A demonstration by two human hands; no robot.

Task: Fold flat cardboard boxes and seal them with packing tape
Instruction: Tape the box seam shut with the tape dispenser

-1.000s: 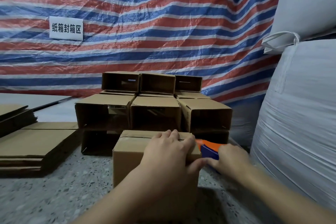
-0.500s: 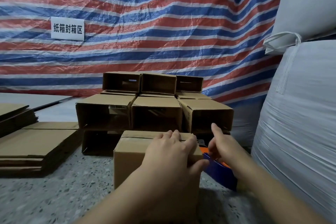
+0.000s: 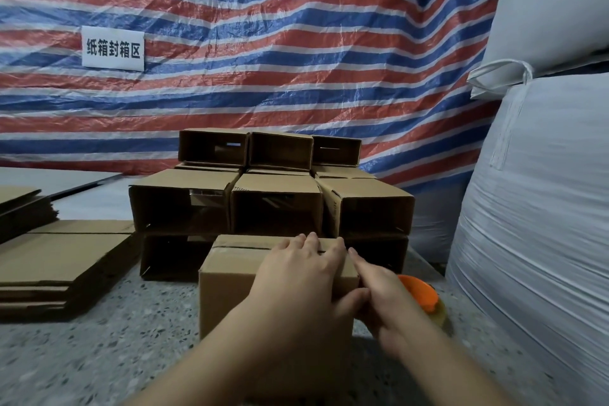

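A folded cardboard box (image 3: 227, 277) stands on the speckled floor right in front of me, its top flaps closed with a seam showing. My left hand (image 3: 296, 277) presses flat on the top, fingers reaching to the far edge and the thumb hanging over the right corner. My right hand (image 3: 382, 293) lies against the box's right side with straight fingers, the index finger pointing along the upper edge. An orange tape dispenser (image 3: 420, 295) sits on the floor just right of that hand, free of it.
Several folded boxes (image 3: 273, 201) are stacked behind, open ends towards me. Piles of flat cardboard (image 3: 59, 264) lie at the left. Big white sacks (image 3: 534, 208) fill the right side. A striped tarp (image 3: 263, 43) with a white sign (image 3: 112, 48) hangs behind.
My right hand let go of the tape dispenser, which now lies on the floor, and moved left onto the box's right side. My left hand stayed on the top.
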